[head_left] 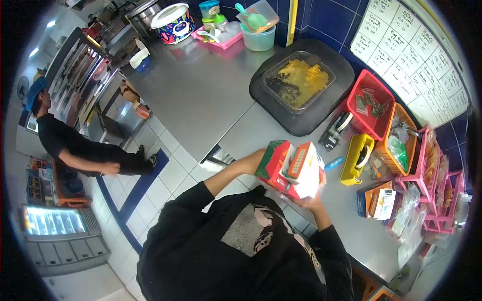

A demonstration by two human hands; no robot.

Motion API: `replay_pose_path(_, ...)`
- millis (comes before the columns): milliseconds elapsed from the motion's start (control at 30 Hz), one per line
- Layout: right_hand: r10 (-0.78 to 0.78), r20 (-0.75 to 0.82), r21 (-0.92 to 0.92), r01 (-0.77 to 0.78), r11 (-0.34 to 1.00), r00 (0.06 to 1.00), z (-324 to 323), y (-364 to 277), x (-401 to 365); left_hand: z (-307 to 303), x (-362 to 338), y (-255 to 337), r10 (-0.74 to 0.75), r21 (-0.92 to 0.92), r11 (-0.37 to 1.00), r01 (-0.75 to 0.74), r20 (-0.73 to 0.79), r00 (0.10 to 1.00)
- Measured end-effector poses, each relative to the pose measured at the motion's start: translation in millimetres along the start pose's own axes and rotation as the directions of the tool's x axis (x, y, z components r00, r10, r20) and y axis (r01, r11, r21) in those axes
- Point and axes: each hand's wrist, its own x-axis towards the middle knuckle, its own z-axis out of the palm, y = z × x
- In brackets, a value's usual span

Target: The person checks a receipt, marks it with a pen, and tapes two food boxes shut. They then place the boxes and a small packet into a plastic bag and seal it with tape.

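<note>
A red, green and white box [273, 163] is held in front of my chest, over the near edge of the steel counter [241, 133]. My left hand [254, 161] grips its left side, the fingers mostly hidden behind it. A smaller white and orange box [303, 163] and some white wrapping [309, 186] sit at its right. Around the lower right of these, my right hand [311, 199] is closed, partly covered by the wrapping. Just right of the boxes lies a light blue object [333, 163] on the counter.
Beyond the boxes, a tray of yellow food [304, 80] rests on a black board [261, 85]. A yellow tape dispenser [351, 170], red basket [369, 80], orange basket [412, 125] and pink baskets [427, 173] line the right. A person [65, 135] stands at left.
</note>
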Motion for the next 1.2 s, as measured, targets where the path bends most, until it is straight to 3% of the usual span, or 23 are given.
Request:
replay_pose_path(33, -0.003, 0.011, -0.001, 0.003, 1.0, 1.0, 0.6, 11.1, 7.0, -6.1, -1.6, -6.5, 0.13, 0.389, 0.915, -0.104, -0.042, 0.991)
replay_pose_path(67, 0.015, 0.005, -0.017, -0.015, 1.0, 1.0, -7.0, 19.6, 9.1, -15.3, -7.6, -11.6, 0.135, 0.372, 0.921, -0.116, -0.026, 0.99)
replay_pose_path(133, 0.003, 0.187, -0.304, 0.055, 0.951, 0.982, -30.9, 39.1, 16.1, -27.1, -17.2, -20.4, 0.133, 0.534, 0.845, -0.038, -0.141, 0.981)
replay_pose_path(167, 0.067, 0.216, -0.394, 0.025, 0.919, 0.974, -37.4, 14.0, 31.6, -18.8, -13.0, -20.1, 0.13, 0.512, 0.857, -0.055, -0.111, 0.985)
replay_pose_path(233, 0.249, 0.292, -0.443, -0.1, 0.891, 0.923, -44.4, -11.4, 50.8, -8.9, 3.9, -10.5, -0.144, 0.35, 0.922, 0.164, -0.083, 0.986)
replay_pose_path(267, 0.265, 0.273, -0.458, -0.117, 0.881, 0.925, -47.0, -19.1, 61.1, -10.6, 11.4, 1.5, -0.133, 0.347, 0.926, 0.146, -0.059, 0.989)
replay_pose_path(333, 0.233, 0.486, -0.468, 0.025, 0.883, 0.842, -48.3, -29.3, 70.7, -8.8, 17.9, 23.2, -0.248, 0.07, 0.969, 0.238, 0.2, 0.948)
replay_pose_path(367, 0.257, 0.47, -0.478, -0.001, 0.878, 0.844, -45.2, -28.5, 71.8, -4.5, 15.9, 13.6, -0.246, 0.065, 0.969, 0.237, 0.228, 0.942)
replay_pose_path(433, 0.292, 0.469, -0.51, -0.015, 0.86, 0.833, -41.1, -18.9, 77.4, -8.9, 10.6, -12.4, -0.081, -0.157, 0.982, 0.102, 0.133, 0.988)
replay_pose_path(467, 0.333, 0.453, -0.522, -0.057, 0.851, 0.827, -40.4, -7.8, 75.2, -22.7, 8.1, 15.2, 0.071, 0.085, 0.993, -0.076, 0.06, 0.996)
replay_pose_path(500, 0.335, 0.433, -0.536, -0.059, 0.842, 0.837, -40.4, -10.5, 76.9, -32.2, 5.3, 27.3, 0.091, 0.092, 0.991, -0.098, 0.076, 0.993)
replay_pose_path(567, 0.386, 0.403, -0.659, -0.03, 0.752, 0.83, -40.7, -19.2, 77.8, -41.5, -1.6, 40.2, 0.007, 0.335, 0.942, 0.001, -0.024, 1.0)
replay_pose_path(600, 0.335, 0.346, -0.636, -0.043, 0.77, 0.876, -45.2, -25.7, 76.1, -39.2, -5.1, 43.8, 0.009, 0.334, 0.943, -0.003, -0.016, 1.0)
replay_pose_path(633, 0.333, 0.334, -0.641, -0.046, 0.766, 0.882, -51.6, -23.3, 73.7, -39.0, -4.7, 46.7, -0.044, 0.322, 0.943, 0.082, -0.123, 0.991)
replay_pose_path(700, 0.428, -0.032, -0.299, -0.417, 0.858, 0.903, -64.7, -12.3, 55.2, -27.7, -5.4, 53.1, -0.106, 0.29, 0.942, 0.169, -0.221, 0.969)
replay_pose_path(733, 0.515, -0.22, -0.173, -0.553, 0.815, 0.828, -59.1, 6.9, 46.1, -21.0, -2.4, 57.3, -0.136, 0.322, 0.921, 0.218, -0.259, 0.956)
replay_pose_path(767, 0.514, -0.229, -0.173, -0.554, 0.814, 0.827, -49.4, 35.2, 35.8, -15.1, 2.1, 62.7, -0.161, 0.355, 0.897, 0.265, -0.296, 0.941)
replay_pose_path(833, 0.83, -0.138, 0.242, -0.794, 0.557, 0.54, -36.3, 81.3, 23.8, -2.4, 13.9, 87.1, -0.195, 0.425, 0.849, 0.314, -0.301, 0.933)
replay_pose_path(967, 0.851, -0.065, 0.33, -0.794, 0.511, 0.521, -52.4, 43.6, 38.8, 34.4, 29.5, 79.6, -0.287, 0.629, 0.647, 0.432, -0.324, 0.901)
replay_pose_path(1033, 0.796, -0.107, 0.429, -0.694, 0.578, 0.596, -70.4, -11.5, 49.6, 44.8, 34.1, 61.9, -0.28, 0.607, 0.655, 0.45, -0.358, 0.891)
replay_pose_path(1100, 0.784, -0.144, 0.344, -0.712, 0.612, 0.604, -76.3, -10.9, 35.9, 50.9, 31.7, 55.7, -0.246, 0.464, 0.782, 0.416, -0.383, 0.89)
replay_pose_path(1167, 0.76, -0.178, 0.251, -0.718, 0.649, 0.624, -72.3, 0.0, 19.6, 61.6, 33.5, 55.1, -0.219, 0.472, 0.784, 0.404, -0.399, 0.891)
replay_pose_path(1200, 0.689, -0.249, -0.111, -0.727, 0.678, 0.681, -63.3, 16.2, 5.0, 67.2, 34.9, 55.6, -0.174, 0.459, 0.813, 0.357, -0.394, 0.903)
